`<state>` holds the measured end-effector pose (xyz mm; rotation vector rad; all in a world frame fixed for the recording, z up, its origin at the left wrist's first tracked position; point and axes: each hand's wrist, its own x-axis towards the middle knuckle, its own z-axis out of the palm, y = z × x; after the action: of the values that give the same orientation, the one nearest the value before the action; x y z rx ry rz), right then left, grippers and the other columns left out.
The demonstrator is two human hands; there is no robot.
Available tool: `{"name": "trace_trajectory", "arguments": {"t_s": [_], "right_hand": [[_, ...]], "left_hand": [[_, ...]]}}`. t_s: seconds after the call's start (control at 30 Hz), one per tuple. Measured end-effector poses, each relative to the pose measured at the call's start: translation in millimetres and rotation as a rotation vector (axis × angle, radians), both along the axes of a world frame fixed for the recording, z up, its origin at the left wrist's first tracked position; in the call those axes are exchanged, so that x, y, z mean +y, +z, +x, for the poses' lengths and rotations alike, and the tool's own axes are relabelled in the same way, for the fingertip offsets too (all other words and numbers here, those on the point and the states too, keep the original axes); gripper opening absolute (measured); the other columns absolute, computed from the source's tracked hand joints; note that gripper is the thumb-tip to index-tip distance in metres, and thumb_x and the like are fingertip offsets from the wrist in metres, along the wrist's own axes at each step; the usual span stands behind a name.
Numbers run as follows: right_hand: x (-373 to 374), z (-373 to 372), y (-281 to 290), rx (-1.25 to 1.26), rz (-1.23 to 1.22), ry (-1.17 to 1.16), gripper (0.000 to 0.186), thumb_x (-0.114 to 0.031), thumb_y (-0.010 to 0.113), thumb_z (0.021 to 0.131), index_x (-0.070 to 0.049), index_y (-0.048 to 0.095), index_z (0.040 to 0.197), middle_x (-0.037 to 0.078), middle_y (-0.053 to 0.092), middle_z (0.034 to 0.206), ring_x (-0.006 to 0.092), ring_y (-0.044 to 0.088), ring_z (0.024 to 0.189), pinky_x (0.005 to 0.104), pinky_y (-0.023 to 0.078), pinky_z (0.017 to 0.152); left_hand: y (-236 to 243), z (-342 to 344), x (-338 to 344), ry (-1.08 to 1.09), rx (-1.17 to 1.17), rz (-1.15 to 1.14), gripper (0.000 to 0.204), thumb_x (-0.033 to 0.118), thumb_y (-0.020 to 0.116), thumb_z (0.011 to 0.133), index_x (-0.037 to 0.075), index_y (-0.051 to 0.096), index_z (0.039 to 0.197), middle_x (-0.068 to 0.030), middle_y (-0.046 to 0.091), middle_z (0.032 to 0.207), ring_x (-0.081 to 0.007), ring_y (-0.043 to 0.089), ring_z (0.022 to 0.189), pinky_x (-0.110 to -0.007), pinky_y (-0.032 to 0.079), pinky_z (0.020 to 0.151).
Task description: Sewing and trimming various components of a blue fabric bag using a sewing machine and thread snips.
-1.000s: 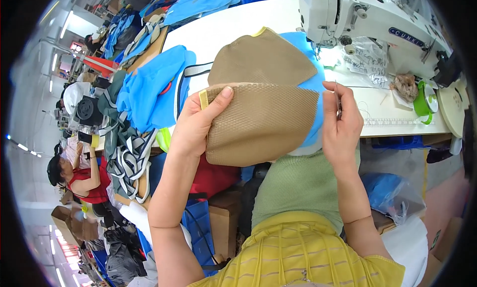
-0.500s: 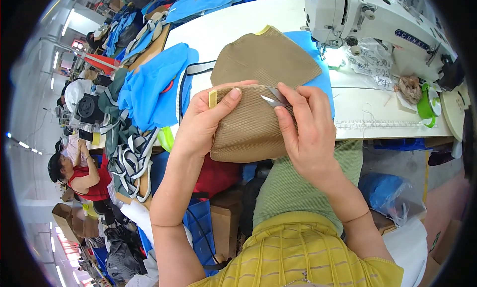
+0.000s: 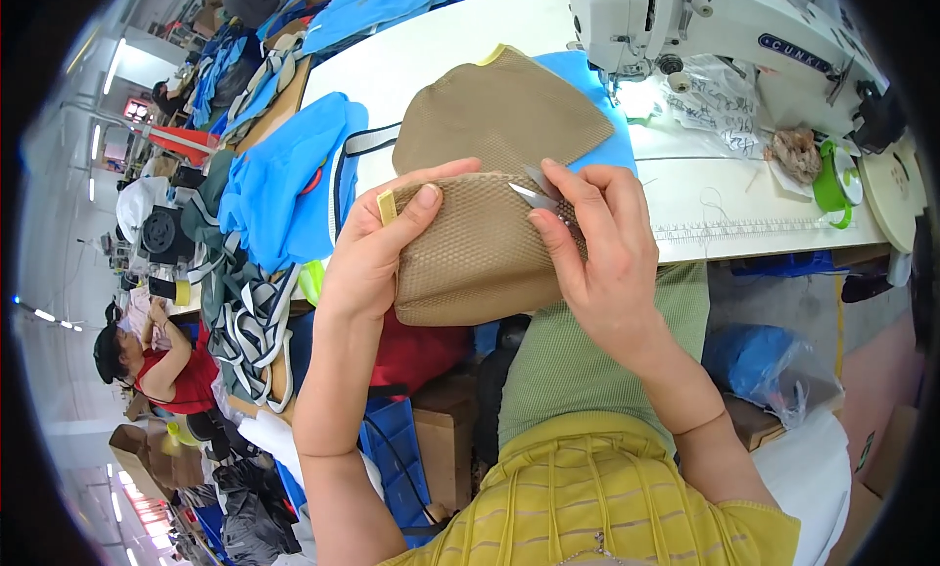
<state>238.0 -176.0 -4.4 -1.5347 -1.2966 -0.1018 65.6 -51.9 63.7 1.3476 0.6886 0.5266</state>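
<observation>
A tan mesh fabric piece (image 3: pixel 475 262) hangs folded between my hands, just off the table's near edge. My left hand (image 3: pixel 377 243) is closed on its upper left corner, thumb on top, beside a short yellow tab (image 3: pixel 387 207). In my right hand (image 3: pixel 602 243) are small metal thread snips (image 3: pixel 534 196), pinched between thumb and fingers. Their two pointed blades are parted and lie at the fabric's upper edge, pointing left. Behind, a second tan mesh piece (image 3: pixel 499 111) with yellow trim lies over blue cloth (image 3: pixel 612 155) on the table.
A white sewing machine (image 3: pixel 725 27) stands at the back right of the white table (image 3: pixel 392 62). Nearby sit a green tape dispenser (image 3: pixel 835 184) and a ruler strip (image 3: pixel 744 230). Blue fabric (image 3: pixel 284 184) and striped straps (image 3: pixel 250 336) pile up at left. Further left is another person (image 3: pixel 171 365).
The view has shifted slightly, so the table and machine appear further left. My right hand has tilted the snips a little against the fabric's upper edge. Both hands keep their grip.
</observation>
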Motion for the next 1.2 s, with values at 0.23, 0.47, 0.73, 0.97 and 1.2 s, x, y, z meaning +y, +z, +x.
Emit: {"name": "trace_trajectory", "arguments": {"t_s": [0.23,0.47,0.73,0.97,1.2], "right_hand": [[-0.5,0.8,1.0,-0.004,0.002,0.004,0.035,-0.019,0.071,0.092,-0.001,0.065,0.121,0.011,0.055,0.103,0.0284,0.057,0.091,0.0378,0.050,0.071],[2.8,-0.3,-0.3,-0.007,0.009,-0.008,0.034,-0.019,0.070,0.092,-0.001,0.066,0.120,0.011,0.056,0.102,0.0285,0.057,0.090,0.0378,0.050,0.070],[6.6,-3.5,0.0,0.043,0.079,0.016,0.027,-0.015,0.071,0.090,-0.003,0.067,0.113,0.011,0.059,0.100,0.0296,0.060,0.089,0.0382,0.050,0.070],[5.4,0.3,-2.2,0.158,0.052,0.020,0.019,-0.014,0.068,0.093,-0.003,0.066,0.108,0.012,0.060,0.098,0.0312,0.061,0.087,0.0386,0.051,0.071],[-1.4,24.8,-15.4,0.331,0.073,-0.037,0.028,-0.016,0.067,0.096,0.001,0.063,0.118,0.015,0.057,0.105,0.0293,0.063,0.088,0.0352,0.052,0.074]], "left_hand": [[-0.7,-1.0,-0.2,-0.034,-0.024,0.016,0.039,0.025,0.062,0.102,-0.002,0.065,0.130,-0.0105,0.073,0.117,-0.0130,0.067,0.103,-0.027,0.051,0.094],[-1.9,-0.6,0.0,-0.035,-0.021,0.016,0.039,0.026,0.063,0.101,-0.002,0.066,0.129,-0.0099,0.073,0.114,-0.0124,0.067,0.100,-0.027,0.052,0.092],[-2.9,0.7,-0.7,-0.024,-0.020,0.009,0.039,0.026,0.063,0.101,-0.001,0.067,0.128,-0.0083,0.073,0.111,-0.0110,0.067,0.098,-0.026,0.052,0.090],[-6.2,0.0,1.6,-0.059,-0.021,-0.009,0.037,0.024,0.063,0.101,-0.001,0.068,0.127,-0.0078,0.073,0.110,-0.0105,0.067,0.096,-0.025,0.052,0.089],[-17.6,-15.4,16.2,-0.015,-0.012,-0.043,0.025,0.019,0.061,0.102,-0.001,0.069,0.116,-0.0055,0.072,0.102,-0.0093,0.066,0.091,-0.024,0.051,0.083]]}}
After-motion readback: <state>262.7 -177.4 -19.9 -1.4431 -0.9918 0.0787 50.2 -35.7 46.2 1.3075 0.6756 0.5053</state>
